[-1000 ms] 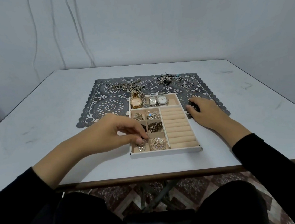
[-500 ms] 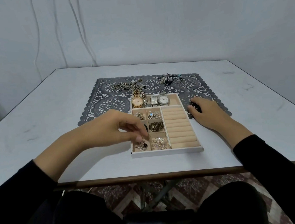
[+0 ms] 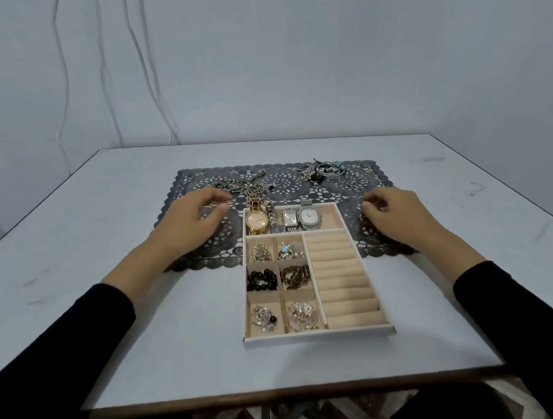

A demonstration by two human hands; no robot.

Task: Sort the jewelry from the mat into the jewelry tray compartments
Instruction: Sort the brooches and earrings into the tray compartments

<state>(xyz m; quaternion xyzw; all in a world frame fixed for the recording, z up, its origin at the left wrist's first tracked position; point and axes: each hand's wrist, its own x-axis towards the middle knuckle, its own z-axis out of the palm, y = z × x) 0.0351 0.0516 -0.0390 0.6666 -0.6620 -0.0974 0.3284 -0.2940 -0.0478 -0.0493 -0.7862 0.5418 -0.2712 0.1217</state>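
A white table point(image 3: 110, 331) is seen from above, with two bare hands in black sleeves reaching forward.

The left hand point(image 3: 189, 224) is held over the left part of a dark grey lace-patterned mat point(image 3: 286, 184). Its fingers point(image 3: 212, 199) are loosely curled and spread apart, thumb and forefinger parted. Nothing is gripped between them, and whether the fingertips touch the mat cannot be told. Just beyond them a tangle of metal chains point(image 3: 241, 187) lies on the mat.

The right hand point(image 3: 396, 213) is held over the right part of the mat, beside the far right corner of the tray. Its fingers point(image 3: 371, 207) are curled inward in a loose fist. Whether anything is held inside cannot be told.

A shallow rectangular tray point(image 3: 318, 335) with a white rim and beige velvet lining lies between the hands, its far end on the mat. Its wide far compartment holds a round gold watch point(image 3: 257, 221), a small rectangular watch point(image 3: 289, 220) and a silver watch point(image 3: 310, 217). Six small square compartments are filled on the left: metal trinkets point(image 3: 261, 252), a piece with a blue stone point(image 3: 288, 251), black beads point(image 3: 261, 280), brown beads point(image 3: 294, 276), a silver piece point(image 3: 263, 317) and a clear crystal piece point(image 3: 302, 315). On the right, padded ring rolls point(image 3: 342, 281) form soft ridges.

On the far right of the mat lie bracelets point(image 3: 327, 170) in a heap and small rings point(image 3: 360, 186).
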